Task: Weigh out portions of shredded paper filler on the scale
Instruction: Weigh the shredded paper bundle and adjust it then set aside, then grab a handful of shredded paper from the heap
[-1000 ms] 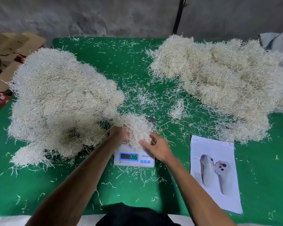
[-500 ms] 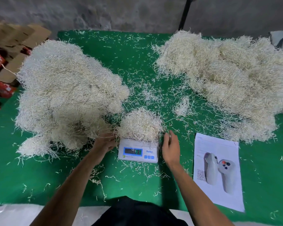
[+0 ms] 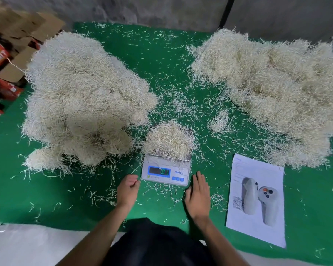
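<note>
A small white digital scale with a lit blue display sits on the green table. A small mound of pale shredded paper rests on its platform. A large heap of shredded paper lies to the left, another large heap to the right. My left hand rests on the table just left of the scale, fingers loosely curled, holding nothing. My right hand lies flat just right of the scale, fingers extended, empty. Neither hand touches the scale or the portion.
A white printed sheet showing two controllers lies right of the scale. Loose shreds scatter over the table, with a small tuft behind the scale. Cardboard boxes stand off the table's left edge. A dark pole rises behind.
Both hands let go of the portion on the scale and drew back toward me, coming to rest on the table beside the scale. The mound now sits alone on the platform.
</note>
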Action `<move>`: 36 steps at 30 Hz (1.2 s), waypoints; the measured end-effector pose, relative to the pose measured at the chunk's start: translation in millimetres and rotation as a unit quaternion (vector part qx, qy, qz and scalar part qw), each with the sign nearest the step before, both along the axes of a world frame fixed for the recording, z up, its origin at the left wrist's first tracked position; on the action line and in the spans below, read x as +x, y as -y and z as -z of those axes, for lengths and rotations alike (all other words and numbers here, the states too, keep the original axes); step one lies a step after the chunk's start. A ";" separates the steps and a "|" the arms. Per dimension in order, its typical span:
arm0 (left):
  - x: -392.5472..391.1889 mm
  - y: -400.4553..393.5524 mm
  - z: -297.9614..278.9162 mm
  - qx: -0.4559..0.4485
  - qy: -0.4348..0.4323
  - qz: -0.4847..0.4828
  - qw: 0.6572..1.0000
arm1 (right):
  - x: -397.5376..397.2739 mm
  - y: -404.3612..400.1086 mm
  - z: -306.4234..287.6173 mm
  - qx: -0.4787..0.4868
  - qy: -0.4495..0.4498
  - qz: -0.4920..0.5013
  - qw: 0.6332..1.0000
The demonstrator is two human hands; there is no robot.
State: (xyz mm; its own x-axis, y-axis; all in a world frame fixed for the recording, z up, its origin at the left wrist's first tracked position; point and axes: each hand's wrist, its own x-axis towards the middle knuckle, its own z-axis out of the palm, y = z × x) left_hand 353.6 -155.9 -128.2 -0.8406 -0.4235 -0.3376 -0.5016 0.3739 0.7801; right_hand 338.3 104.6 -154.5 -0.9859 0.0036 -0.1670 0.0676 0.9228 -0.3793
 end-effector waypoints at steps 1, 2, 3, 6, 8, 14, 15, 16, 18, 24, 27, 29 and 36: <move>-0.2 1.2 0.7 0.005 0.000 -0.002 1.000 | 0.1 0.6 0.4 -0.001 0.001 0.001 1.000; -0.2 2.5 0.9 0.008 0.000 -0.002 1.000 | 0.3 1.0 0.8 -0.001 0.000 0.002 1.000; -0.5 3.0 2.1 0.012 -0.001 -0.004 1.000 | 0.6 0.9 1.2 -0.003 -0.002 0.003 1.000; -0.5 2.8 1.3 0.021 0.002 -0.009 1.000 | 0.6 0.6 2.4 -0.009 -0.007 0.008 1.000; -0.3 2.6 1.7 0.033 0.000 -0.016 0.999 | -0.1 1.9 1.8 -0.014 -0.006 0.010 1.000; -16.3 -4.2 -14.1 0.011 -0.048 -0.046 0.998 | -27.9 7.2 -22.8 -0.165 -0.031 0.136 0.976; -26.4 -5.8 -20.3 -0.009 -0.081 -0.064 0.995 | -43.0 9.4 -35.1 -0.228 -0.024 0.181 0.956; -37.2 -7.5 -28.8 -0.017 -0.106 -0.089 0.990 | -58.5 12.4 -46.9 -0.266 -0.017 0.208 0.941; -65.7 -14.3 -49.9 -0.009 -0.134 -0.130 0.982 | -90.4 19.3 -70.1 -0.291 -0.029 0.212 0.932; -137.9 -31.5 -95.0 0.073 -0.091 -0.110 0.987 | -159.0 59.3 -116.3 -0.313 -0.019 0.070 0.947; -152.4 -44.8 -102.5 0.143 0.007 -0.014 0.990 | -161.8 90.3 -112.3 -0.322 0.027 -0.024 0.946; -156.7 -49.9 -106.7 0.250 0.047 -0.055 0.966 | -162.8 108.4 -104.7 -0.312 0.031 -0.028 0.949; -159.1 -28.6 -119.2 0.429 0.031 -0.187 0.883 | -220.2 128.6 -132.7 -0.435 0.033 0.205 0.876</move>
State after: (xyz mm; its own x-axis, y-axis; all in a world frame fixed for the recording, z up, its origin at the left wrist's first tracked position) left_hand 194.6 -127.3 -9.0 -0.6648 -0.2333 -0.7097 -0.5165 -0.5428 0.6623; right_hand 118.0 -24.0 -21.8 -0.9192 0.1987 -0.3401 0.3753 0.1797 -0.9093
